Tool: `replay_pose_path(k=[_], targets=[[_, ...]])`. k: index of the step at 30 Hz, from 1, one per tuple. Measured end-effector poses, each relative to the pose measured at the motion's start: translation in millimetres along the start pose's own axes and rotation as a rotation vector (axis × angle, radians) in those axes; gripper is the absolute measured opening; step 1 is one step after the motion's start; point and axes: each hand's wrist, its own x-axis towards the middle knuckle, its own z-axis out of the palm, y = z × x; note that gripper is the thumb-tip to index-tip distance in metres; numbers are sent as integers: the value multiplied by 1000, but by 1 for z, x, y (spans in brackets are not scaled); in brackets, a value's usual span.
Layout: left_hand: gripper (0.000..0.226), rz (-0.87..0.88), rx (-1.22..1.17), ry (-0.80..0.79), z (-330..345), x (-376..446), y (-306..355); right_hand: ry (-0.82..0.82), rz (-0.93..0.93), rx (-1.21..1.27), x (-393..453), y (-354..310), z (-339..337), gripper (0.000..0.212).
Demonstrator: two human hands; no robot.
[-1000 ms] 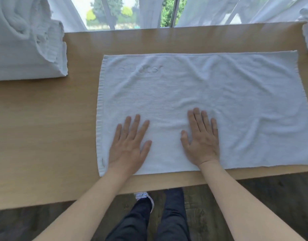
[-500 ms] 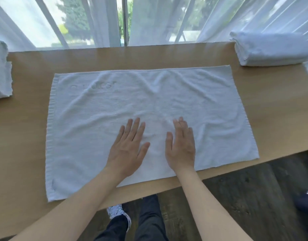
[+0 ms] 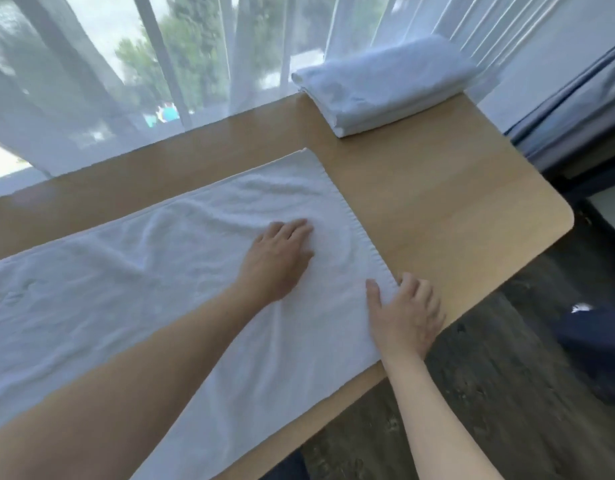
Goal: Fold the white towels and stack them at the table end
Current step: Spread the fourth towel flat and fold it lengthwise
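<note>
A white towel (image 3: 153,292) lies spread flat on the wooden table (image 3: 448,216), reaching past the left edge of the view. My left hand (image 3: 278,258) rests palm down on the towel near its right end, fingers together. My right hand (image 3: 406,313) sits at the towel's right edge near the front corner, thumb on the cloth and fingers curled over the hem. A stack of folded white towels (image 3: 385,88) lies at the far right end of the table.
Sheer white curtains (image 3: 202,64) hang along the window behind the table. The table's rounded right end borders dark wood floor (image 3: 507,393). A dark blue object (image 3: 597,341) lies on the floor at the right.
The view has swung to the right. Both hands have slid from the towel's middle to its right end, and my right hand now curls over the right edge.
</note>
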Motion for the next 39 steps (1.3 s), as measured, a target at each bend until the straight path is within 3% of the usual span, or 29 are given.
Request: replay_pose_path(k=[5,10,17,22,24,26,30,36,39], targets=[[38,-257,-291,135,3,81,21,-34,-36,78,18,12,2,41],[47,-569,-369,139,-3,137,25,18,-160,177,23,10,1,33],[56,-663,-458,87,-20,179,13,112,-363,347,20,10,-6,34],[29,-799,-715,57,-31,192,-1,-161,-459,530,14,4,-11,35],[34,-777,-861,35,-33,187,1,-321,-426,668,11,-2,-11,32],[16,-732,-971,70,-38,176,0,-445,-338,875,7,-11,-13,29],[30,-629,-838,173,-60,137,-28,-582,-250,1111,-6,-40,-16,35],[27,-614,-983,286,-106,47,-100,-755,-284,1151,-53,-102,-19,40],[16,-591,-992,450,-132,-6,-128,-826,-366,1073,-90,-137,-23,39]])
